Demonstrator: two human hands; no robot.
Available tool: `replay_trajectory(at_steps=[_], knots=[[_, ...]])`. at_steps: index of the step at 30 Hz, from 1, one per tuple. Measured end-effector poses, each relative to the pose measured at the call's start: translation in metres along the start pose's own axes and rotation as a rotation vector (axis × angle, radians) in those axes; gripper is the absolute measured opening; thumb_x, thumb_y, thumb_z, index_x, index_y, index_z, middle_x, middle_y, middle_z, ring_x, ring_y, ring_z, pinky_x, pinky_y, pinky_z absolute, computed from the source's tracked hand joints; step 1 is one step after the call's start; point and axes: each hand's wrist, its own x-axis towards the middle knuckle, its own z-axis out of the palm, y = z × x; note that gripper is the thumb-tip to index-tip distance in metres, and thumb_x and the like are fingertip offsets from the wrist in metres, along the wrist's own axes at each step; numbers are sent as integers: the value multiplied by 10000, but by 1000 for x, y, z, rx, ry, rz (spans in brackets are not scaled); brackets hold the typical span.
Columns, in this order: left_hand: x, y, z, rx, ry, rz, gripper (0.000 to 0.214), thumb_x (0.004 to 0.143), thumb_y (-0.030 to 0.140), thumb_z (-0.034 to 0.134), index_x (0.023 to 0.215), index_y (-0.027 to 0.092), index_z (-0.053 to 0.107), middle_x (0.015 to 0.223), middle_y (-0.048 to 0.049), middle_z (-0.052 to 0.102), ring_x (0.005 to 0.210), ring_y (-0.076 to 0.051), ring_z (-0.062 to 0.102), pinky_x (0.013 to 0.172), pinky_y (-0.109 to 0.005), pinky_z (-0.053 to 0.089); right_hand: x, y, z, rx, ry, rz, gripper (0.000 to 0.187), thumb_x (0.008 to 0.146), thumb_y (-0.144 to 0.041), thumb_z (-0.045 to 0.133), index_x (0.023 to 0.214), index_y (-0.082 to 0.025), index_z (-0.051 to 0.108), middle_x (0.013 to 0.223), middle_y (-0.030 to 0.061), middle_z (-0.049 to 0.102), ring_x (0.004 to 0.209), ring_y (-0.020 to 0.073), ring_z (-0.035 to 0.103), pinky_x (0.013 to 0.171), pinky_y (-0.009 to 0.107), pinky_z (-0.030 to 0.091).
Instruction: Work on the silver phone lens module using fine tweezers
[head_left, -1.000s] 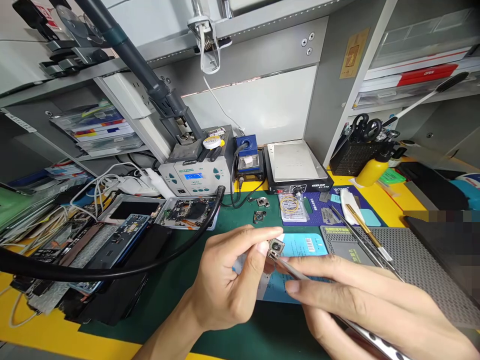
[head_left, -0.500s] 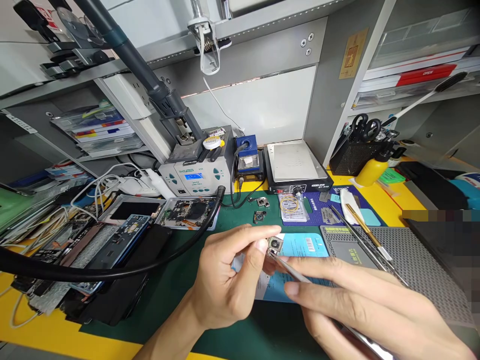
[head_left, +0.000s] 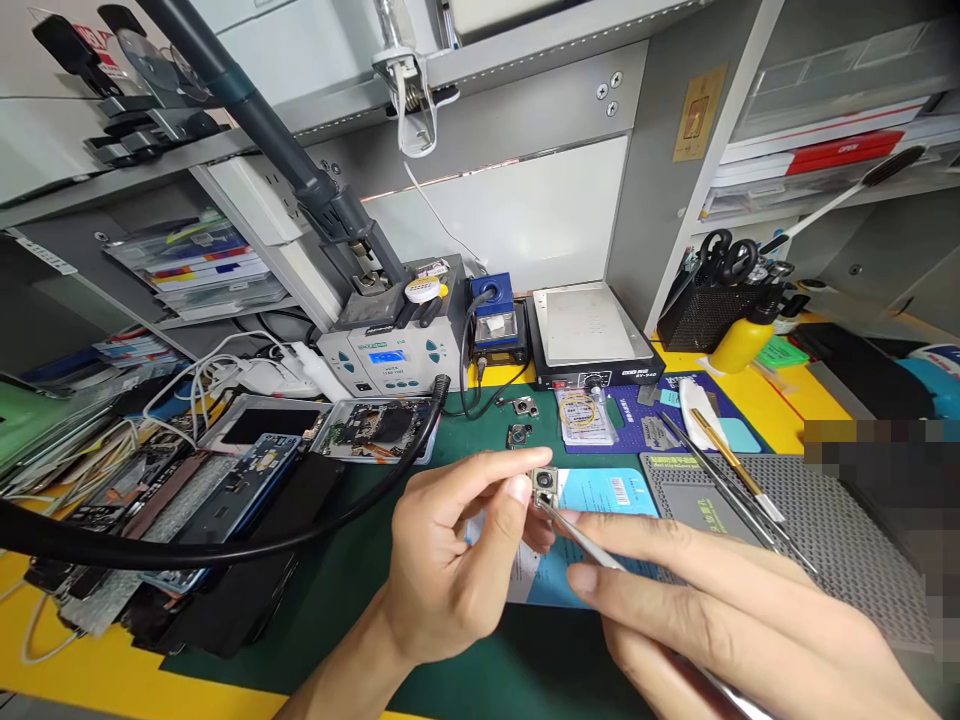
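Between the thumb and fingers of my left hand (head_left: 461, 545) is a small phone camera module (head_left: 545, 481), its dark round lens facing up toward me. My right hand (head_left: 697, 600) is closed around metal tweezers (head_left: 589, 545), whose tips touch the lower edge of the module. Whether the tips pinch a part there is too small to tell. Beyond my fingers, two more camera modules (head_left: 519, 435) lie on the green mat (head_left: 480, 415). A blue and white printed card (head_left: 600, 490) lies beneath my hands.
A hot air station (head_left: 390, 355) and a heating plate (head_left: 592, 330) stand at the back. Its black hose (head_left: 330, 525) crosses the left side. Phone parts (head_left: 232, 510) are piled at left. Several tools (head_left: 727, 470) rest on a perforated grey mat (head_left: 840, 520) at right.
The camera module and my left fingers have shifted slightly left, with the module turned a little. The tweezer tips stay at its lower edge.
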Motion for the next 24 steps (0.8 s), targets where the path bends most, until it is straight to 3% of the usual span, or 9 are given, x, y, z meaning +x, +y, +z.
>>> replay_trajectory(at_steps=[8,12,17,24], knots=[[-3,-3,0,-103,3,-70,247,969,114,605,1152,176,759,730,-16,775,598,-142,756,568,-203,607,4,6,-7,35,-59,-43,195,959,-116,633,1046,-209,780,1103,76,822,970,169,805,946,203,592],[-3,-4,0,-129,9,-84,246,976,122,602,1160,181,755,721,-17,774,588,-154,752,560,-229,613,19,6,-15,10,-152,-132,184,909,-54,669,965,-167,802,1006,71,844,930,132,811,958,114,536],[-3,-5,0,-151,23,-89,239,975,120,610,1158,177,754,714,-19,773,579,-153,745,567,-239,614,34,3,-16,5,-149,-143,202,903,-23,645,890,-133,814,987,102,849,926,109,808,957,74,503],[-1,-4,1,-155,51,-83,242,978,113,610,1150,195,760,723,-2,786,589,-132,748,568,-198,612,14,14,-19,41,-207,-98,324,844,10,684,1104,-166,763,1204,77,800,1086,141,768,1025,156,526]])
